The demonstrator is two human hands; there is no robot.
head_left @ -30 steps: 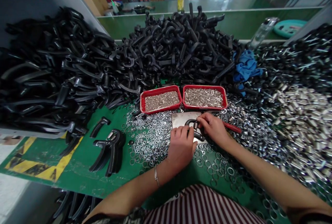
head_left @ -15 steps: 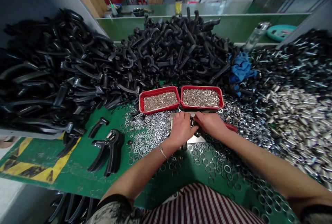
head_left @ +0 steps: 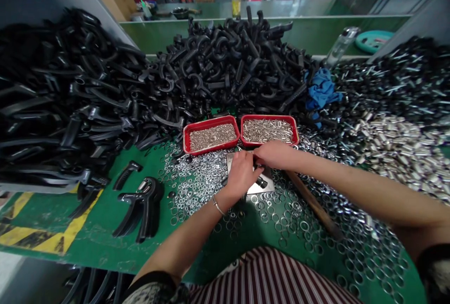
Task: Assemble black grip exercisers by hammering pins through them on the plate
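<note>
My left hand (head_left: 242, 172) is closed over a small metal plate (head_left: 265, 187), its fingers curled round a black part (head_left: 262, 182) that shows only in part below the thumb. Beside it, my right hand (head_left: 276, 155) has its fingertips pinched close to the left fingers. Whatever the right fingertips hold is hidden. A wooden handle (head_left: 312, 203) sticks out from under the right forearm; its far end is covered. On the left of the mat lies a black hand grip exerciser (head_left: 142, 208) with a spring, next to a single black handle (head_left: 127, 175).
Two red trays, one with tiny metal pieces (head_left: 186, 142) and one with small pins (head_left: 297, 130), stand behind the plate. Washers (head_left: 197, 182) and rings (head_left: 302, 224) lie scattered around it. Black handles (head_left: 225, 64) pile up behind; metal sleeves (head_left: 397, 149) heap at right.
My right hand has shifted up and inward, its forearm now higher. The wooden handle has come into sight below that forearm. My left hand stays at the plate, and the whole view has shifted slightly.
</note>
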